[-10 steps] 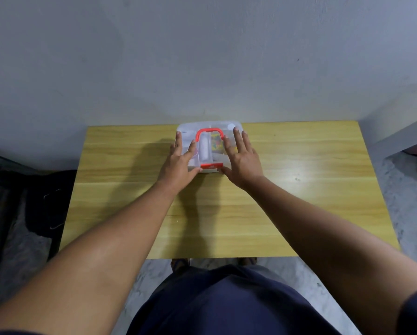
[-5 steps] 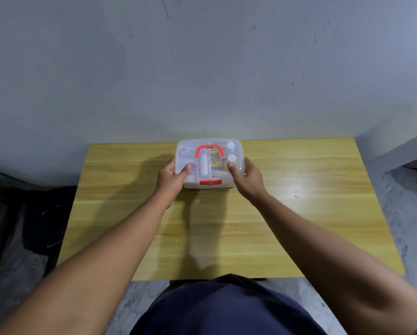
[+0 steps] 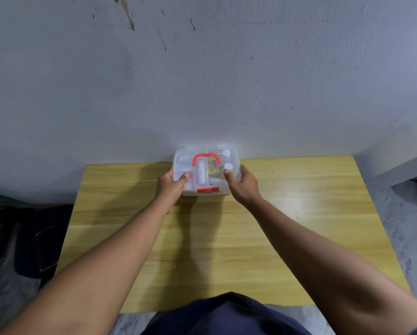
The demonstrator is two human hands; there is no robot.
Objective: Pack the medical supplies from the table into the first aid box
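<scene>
The first aid box (image 3: pixel 206 155) is clear plastic with a red handle and a red front latch. Its lid is closed, and white rolls, small bottles and a yellow packet show through it. It is held at the far middle of the wooden table (image 3: pixel 299 213), tilted toward me, near the wall. My left hand (image 3: pixel 171 183) grips its left side with the thumb on the lid. My right hand (image 3: pixel 242 183) grips its right side the same way.
A pale wall rises just behind the table. Dark bags or clothing (image 3: pixel 28 238) lie on the floor to the left. A grey ledge (image 3: pixel 403 165) stands at the right. My dark blue clothing (image 3: pixel 226 315) shows at the near table edge.
My hands went from lying flat on the lid to gripping the box's two sides. The box has risen and tilted toward me, and my view has tilted up.
</scene>
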